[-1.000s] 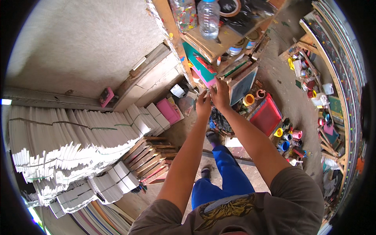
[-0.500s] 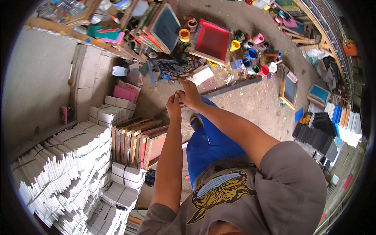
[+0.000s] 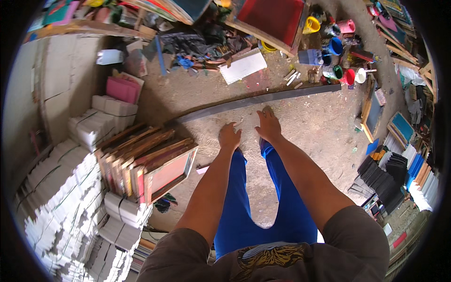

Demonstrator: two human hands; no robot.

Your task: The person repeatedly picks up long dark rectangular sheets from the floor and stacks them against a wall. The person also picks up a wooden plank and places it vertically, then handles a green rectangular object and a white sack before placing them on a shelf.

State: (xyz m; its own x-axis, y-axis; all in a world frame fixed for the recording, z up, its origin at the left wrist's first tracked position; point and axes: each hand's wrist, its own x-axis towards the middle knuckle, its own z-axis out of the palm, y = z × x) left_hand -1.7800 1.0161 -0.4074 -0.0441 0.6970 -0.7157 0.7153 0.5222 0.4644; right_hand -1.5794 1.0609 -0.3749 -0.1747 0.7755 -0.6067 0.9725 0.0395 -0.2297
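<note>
My left hand (image 3: 230, 136) reaches forward over the concrete floor (image 3: 305, 127), its fingers apart and nothing in it. Beside it on the right, my right hand (image 3: 269, 126) is also empty, with the thumb away from the fingers. The two hands do not touch each other. Just ahead of them a long dark strip (image 3: 256, 99) lies across the floor. Both hands appear above my blue trousers (image 3: 235, 197), near the feet.
Wooden screen frames (image 3: 171, 171) stand upright at the left, beside tied white paper stacks (image 3: 61, 207). Colourful paint pots (image 3: 348, 76) crowd the far right, near a red-meshed frame (image 3: 270, 21). A white board (image 3: 243, 66) lies beyond the strip. Dark stacks (image 3: 383, 174) stand at the right.
My hands, close together before, have separated and stretched out over the floor. The view has shifted, bringing the dark strip more fully into sight and both trouser legs into view.
</note>
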